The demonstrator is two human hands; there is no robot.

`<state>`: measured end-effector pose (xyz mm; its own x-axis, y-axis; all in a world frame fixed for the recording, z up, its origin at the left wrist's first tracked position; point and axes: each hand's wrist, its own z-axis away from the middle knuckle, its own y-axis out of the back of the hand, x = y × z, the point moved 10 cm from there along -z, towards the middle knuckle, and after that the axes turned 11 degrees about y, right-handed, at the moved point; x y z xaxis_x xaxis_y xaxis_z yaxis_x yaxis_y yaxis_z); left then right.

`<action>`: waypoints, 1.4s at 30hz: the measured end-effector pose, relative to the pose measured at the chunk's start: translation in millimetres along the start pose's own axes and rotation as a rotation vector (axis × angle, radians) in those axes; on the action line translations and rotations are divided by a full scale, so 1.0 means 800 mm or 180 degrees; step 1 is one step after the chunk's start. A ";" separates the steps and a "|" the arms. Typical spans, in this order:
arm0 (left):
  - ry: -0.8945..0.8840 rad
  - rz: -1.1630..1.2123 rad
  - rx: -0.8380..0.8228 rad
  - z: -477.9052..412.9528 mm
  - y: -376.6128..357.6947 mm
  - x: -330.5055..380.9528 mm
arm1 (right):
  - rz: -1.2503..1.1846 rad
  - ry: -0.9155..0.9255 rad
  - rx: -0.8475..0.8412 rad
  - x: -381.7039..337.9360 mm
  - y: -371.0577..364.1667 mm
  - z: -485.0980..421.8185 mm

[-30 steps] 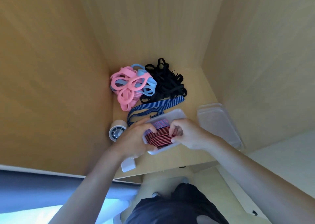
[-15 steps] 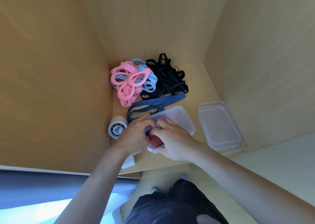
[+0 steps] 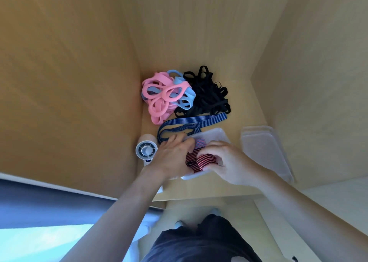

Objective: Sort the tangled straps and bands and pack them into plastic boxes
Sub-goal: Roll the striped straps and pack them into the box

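My left hand (image 3: 173, 156) and right hand (image 3: 229, 162) both in box (image 3: 216, 135), fingers curled, pinching the red-striped strap (image 3: 201, 159).

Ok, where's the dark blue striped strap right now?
Head view, centre: the dark blue striped strap lies between the tangled black bands and the clear plastic box.

Soft, even light; bright bluish glare at lower left. Wide-angle distortion bends the edges. Focus slightly soft throughout.
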<state>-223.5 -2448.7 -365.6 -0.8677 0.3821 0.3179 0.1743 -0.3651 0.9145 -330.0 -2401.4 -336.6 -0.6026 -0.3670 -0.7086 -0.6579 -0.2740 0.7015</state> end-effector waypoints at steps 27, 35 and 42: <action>-0.0178 -0.0222 0.0237 -0.007 0.017 0.014 | -0.0282 -0.0286 -0.0186 0.022 -0.007 -0.002; -0.0227 0.0142 0.0256 -0.008 0.025 0.013 | 0.0844 -0.0072 -0.0205 -0.018 -0.009 -0.020; -0.0247 0.0528 -0.0090 -0.014 0.023 0.004 | 0.0757 -0.0141 -0.0280 -0.023 -0.019 -0.010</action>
<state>-228.0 -2464.0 -350.4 -0.7894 0.3786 0.4832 0.2980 -0.4517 0.8409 -305.4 -2397.7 -333.5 -0.7563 -0.3916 -0.5241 -0.4545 -0.2617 0.8514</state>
